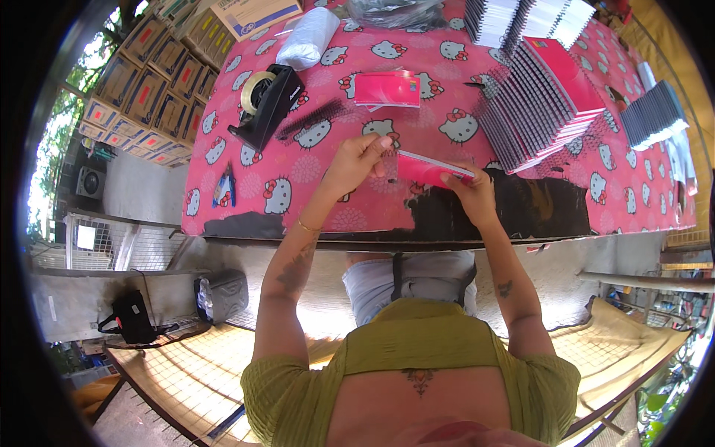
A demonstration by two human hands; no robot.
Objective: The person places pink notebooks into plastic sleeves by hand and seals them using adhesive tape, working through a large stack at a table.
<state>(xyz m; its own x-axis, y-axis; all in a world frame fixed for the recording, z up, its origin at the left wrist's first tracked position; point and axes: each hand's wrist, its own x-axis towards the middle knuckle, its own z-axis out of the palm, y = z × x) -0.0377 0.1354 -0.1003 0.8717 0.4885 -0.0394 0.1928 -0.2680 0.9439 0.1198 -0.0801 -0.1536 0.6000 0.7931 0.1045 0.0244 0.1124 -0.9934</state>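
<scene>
In front of me is the table (350,219), its pink patterned cloth giving way to a dark patch along the front edge. Beyond its left side rises a stack of cardboard boxes (153,63). On the cloth to my right stands a tall pile of pink notebooks (555,97) with dark spiral bindings; to my left is a black tape dispenser (272,112), and behind it a white roll (307,39). Black coils (316,119) lie beside the dispenser. My right hand (473,195) grips the right end of a pink notebook (426,170) above the front part of the table, thumb on its cover. My left hand (361,162) is at its left end, fingers drawn narrow; I can't tell whether they pinch anything. Beyond it lie small pink booklets (389,89).
</scene>
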